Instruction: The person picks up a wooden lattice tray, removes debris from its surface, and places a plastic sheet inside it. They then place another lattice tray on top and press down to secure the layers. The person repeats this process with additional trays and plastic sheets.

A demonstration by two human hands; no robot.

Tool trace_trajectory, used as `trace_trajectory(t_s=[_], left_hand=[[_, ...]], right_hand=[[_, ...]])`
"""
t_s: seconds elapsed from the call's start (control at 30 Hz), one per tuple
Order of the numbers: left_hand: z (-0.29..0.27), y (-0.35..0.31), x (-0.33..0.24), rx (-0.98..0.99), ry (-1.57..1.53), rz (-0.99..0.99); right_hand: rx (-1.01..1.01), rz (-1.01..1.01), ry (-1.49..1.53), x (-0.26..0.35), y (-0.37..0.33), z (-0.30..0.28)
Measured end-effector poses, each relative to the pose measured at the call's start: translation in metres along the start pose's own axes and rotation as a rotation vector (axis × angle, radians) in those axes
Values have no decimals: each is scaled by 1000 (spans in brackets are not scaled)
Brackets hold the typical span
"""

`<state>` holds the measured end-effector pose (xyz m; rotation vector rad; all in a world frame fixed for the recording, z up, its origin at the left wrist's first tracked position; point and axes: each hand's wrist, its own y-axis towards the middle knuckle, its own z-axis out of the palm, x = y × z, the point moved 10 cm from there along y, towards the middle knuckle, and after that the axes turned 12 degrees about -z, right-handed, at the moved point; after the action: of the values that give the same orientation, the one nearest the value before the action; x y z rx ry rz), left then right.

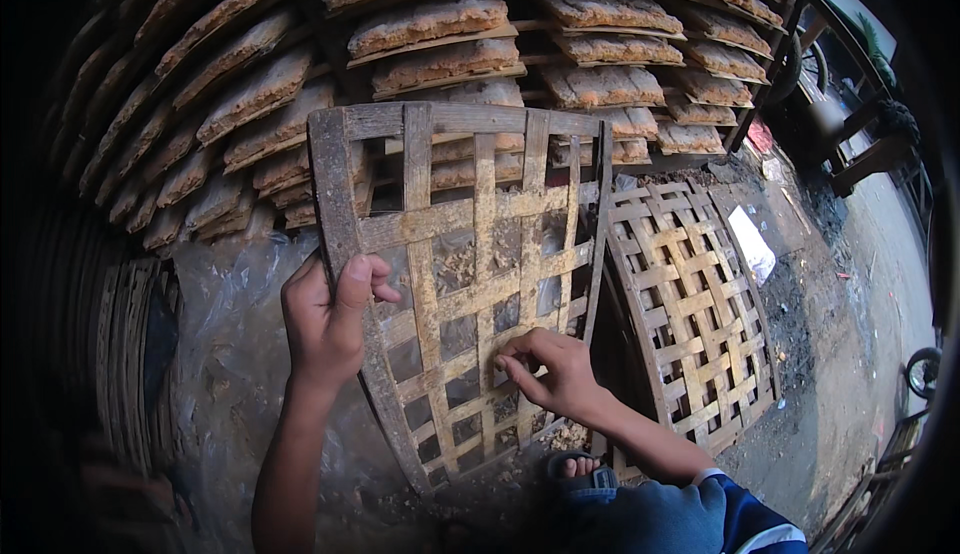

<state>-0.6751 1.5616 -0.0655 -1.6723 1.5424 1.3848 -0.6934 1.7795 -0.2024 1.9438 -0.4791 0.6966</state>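
Observation:
A woven bamboo lattice tray with a dark wooden frame stands tilted in front of me. My left hand is closed round the tray's left rail, the thumb lying on the near side. Low on the lattice, my right hand has thumb and fingers pinched together against a slat. Whatever is between those fingertips is too small to make out. Pale crumbs cling to several slats, and more crumbs show through the gaps.
Shelves of crusty orange-brown slabs on boards rise ahead and to the left. More lattice trays are stacked at right, beside a white sheet. Clear plastic sheeting covers the floor at left. My sandalled foot is below the tray.

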Motion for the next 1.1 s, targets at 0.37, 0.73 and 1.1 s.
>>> trace_trajectory(t_s=[0.37, 0.73, 1.1], left_hand=[[11, -7, -27, -10, 110, 151], [-11, 4, -3, -133, 285, 173], [-20, -10, 10, -103, 227, 70]], right_hand=[[129, -477, -368, 79, 143, -71], [684, -401, -712, 60, 149, 5], [362, -672, -325, 55, 114, 3]])
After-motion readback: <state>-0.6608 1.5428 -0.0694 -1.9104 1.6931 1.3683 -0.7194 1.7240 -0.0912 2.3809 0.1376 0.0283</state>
